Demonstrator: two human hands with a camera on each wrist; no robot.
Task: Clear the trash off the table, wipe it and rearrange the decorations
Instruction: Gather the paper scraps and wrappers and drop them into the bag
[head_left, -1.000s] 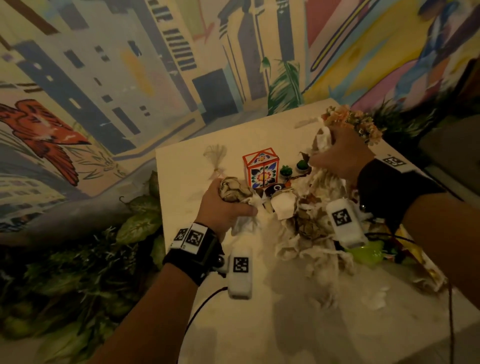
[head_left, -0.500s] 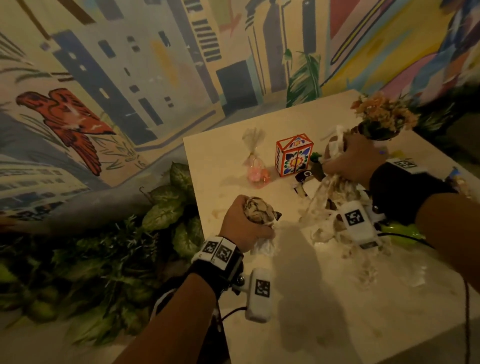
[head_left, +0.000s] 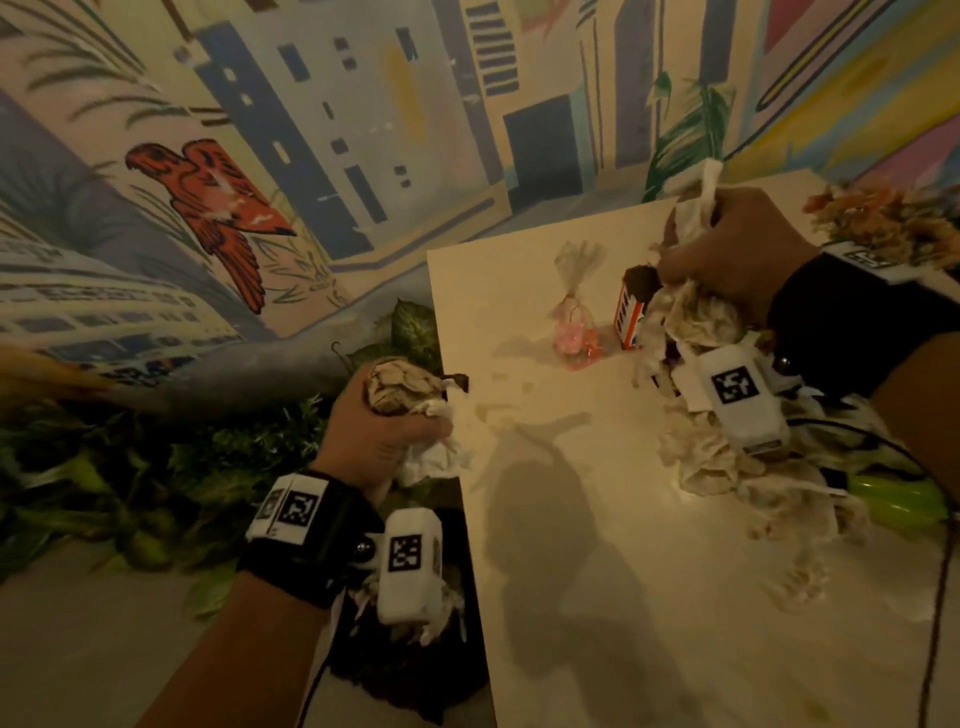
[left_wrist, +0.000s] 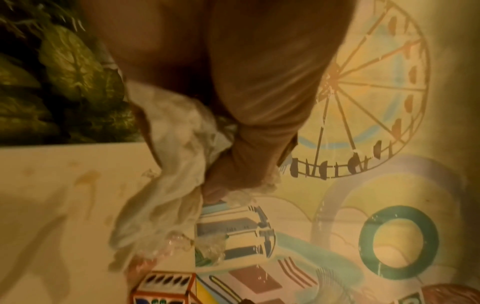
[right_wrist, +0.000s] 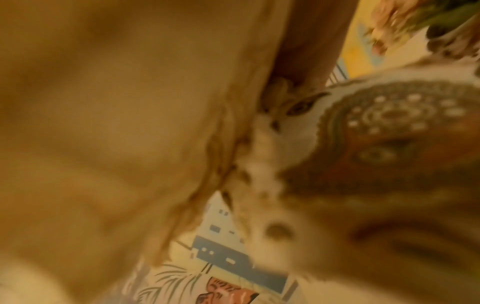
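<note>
My left hand (head_left: 382, 434) grips a wad of crumpled paper trash (head_left: 402, 387) just past the left edge of the cream table (head_left: 597, 597), above a dark bin (head_left: 415, 675) on the floor. In the left wrist view the same paper wad (left_wrist: 166, 160) hangs from my fist. My right hand (head_left: 727, 254) holds a big bunch of crumpled napkins (head_left: 696, 322) lifted over the table, trailing down over more paper scraps (head_left: 727, 467). A small cellophane candy bag (head_left: 576, 332) and a red patterned box (head_left: 631, 317) stand behind. A patterned paper (right_wrist: 376, 127) fills the blurred right wrist view.
Dried flowers (head_left: 883, 218) stand at the table's far right. Something bright green (head_left: 898, 501) lies under the scraps at the right edge. Leafy plants (head_left: 130, 467) fill the floor left of the table, below a painted mural wall (head_left: 311, 130). Stains mark the tabletop (head_left: 498, 410).
My left hand carried its paper wad leftward off the table edge, over the bin. My right hand lifted its bunch of napkins higher above the table. The view swung left.
</note>
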